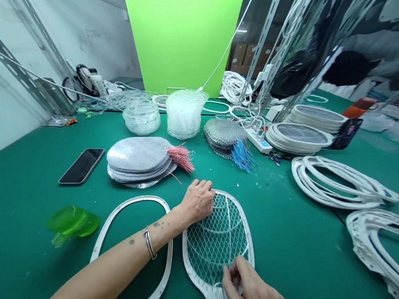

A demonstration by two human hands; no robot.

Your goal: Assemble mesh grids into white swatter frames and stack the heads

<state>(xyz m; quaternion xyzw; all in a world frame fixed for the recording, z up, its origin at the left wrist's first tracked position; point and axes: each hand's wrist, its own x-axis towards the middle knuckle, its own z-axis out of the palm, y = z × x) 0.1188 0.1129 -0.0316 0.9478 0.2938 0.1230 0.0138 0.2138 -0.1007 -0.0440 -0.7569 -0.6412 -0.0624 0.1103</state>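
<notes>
A white racket frame [247, 229] with wire mesh and thin curved white ribs lies flat in front of me. My left hand [199, 200] is closed at its upper left rim, knuckles up, hiding the fingertips. Over the lower mesh near the neck, my right hand [249, 287] has thumb and fingers pinched together; what sits between them is hidden. A thin dark wire runs down the neck beside that thumb. Left of the racket, under my left forearm, lies a bare white racket frame [168, 271] without mesh.
Mesh sheets with red wires [137, 155] and mesh sheets with blue wires [224, 133] are stacked ahead. Behind stand clear ring stacks [184, 116]. A phone [82, 166] and green plastic piece [73, 221] lie left. Piled white frames [342, 183] and a power strip [258, 140] are right.
</notes>
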